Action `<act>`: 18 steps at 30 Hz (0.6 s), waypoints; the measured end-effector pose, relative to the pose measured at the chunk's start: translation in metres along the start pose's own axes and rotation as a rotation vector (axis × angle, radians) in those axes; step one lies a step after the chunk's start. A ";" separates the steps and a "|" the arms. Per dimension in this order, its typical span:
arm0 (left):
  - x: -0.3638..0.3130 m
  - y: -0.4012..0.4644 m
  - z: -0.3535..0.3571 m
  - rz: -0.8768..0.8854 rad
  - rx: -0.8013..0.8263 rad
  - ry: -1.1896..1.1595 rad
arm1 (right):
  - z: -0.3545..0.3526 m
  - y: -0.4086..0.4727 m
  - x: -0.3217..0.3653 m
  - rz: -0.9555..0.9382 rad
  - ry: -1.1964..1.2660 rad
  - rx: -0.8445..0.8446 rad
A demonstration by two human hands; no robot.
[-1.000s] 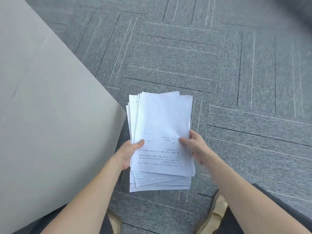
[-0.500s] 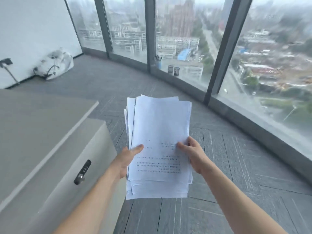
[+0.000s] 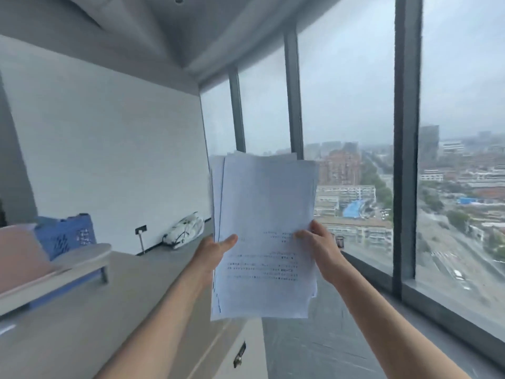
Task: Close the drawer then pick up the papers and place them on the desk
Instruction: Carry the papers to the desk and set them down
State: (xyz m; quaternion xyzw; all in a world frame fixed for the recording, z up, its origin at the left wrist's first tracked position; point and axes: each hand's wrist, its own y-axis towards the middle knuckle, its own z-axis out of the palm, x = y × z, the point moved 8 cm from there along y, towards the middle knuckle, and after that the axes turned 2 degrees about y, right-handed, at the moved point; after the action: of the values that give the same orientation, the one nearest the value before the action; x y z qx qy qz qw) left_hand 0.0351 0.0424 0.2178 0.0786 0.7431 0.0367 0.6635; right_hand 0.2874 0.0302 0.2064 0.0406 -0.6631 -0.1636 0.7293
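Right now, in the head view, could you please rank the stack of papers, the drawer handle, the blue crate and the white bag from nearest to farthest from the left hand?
1. Stack of papers: held in the left hand.
2. Drawer handle: below it, on the cabinet front.
3. Blue crate: far left, on the desk.
4. White bag: on the floor by the far wall.

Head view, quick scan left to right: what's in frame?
Blue crate → wall outlet → white bag on the floor → left hand → papers → right hand → dark window post.
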 end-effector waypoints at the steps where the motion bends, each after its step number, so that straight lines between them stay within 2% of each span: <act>1: -0.019 -0.013 -0.019 0.029 -0.031 0.037 | 0.015 -0.004 0.019 -0.023 0.003 0.003; 9: -0.126 -0.105 -0.168 0.186 -0.268 0.121 | 0.162 -0.044 0.130 -0.178 0.023 0.170; 13: -0.140 -0.148 -0.249 0.207 -0.401 0.120 | 0.253 -0.066 0.150 -0.209 0.099 0.320; 18: -0.113 -0.195 -0.348 0.171 -0.558 0.078 | 0.364 -0.097 0.138 -0.216 0.178 0.458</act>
State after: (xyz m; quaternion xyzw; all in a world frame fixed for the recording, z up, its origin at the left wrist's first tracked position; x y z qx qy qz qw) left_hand -0.3109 -0.1508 0.3384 -0.0462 0.7200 0.2984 0.6248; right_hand -0.0785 -0.0443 0.3543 0.2891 -0.6079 -0.0820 0.7350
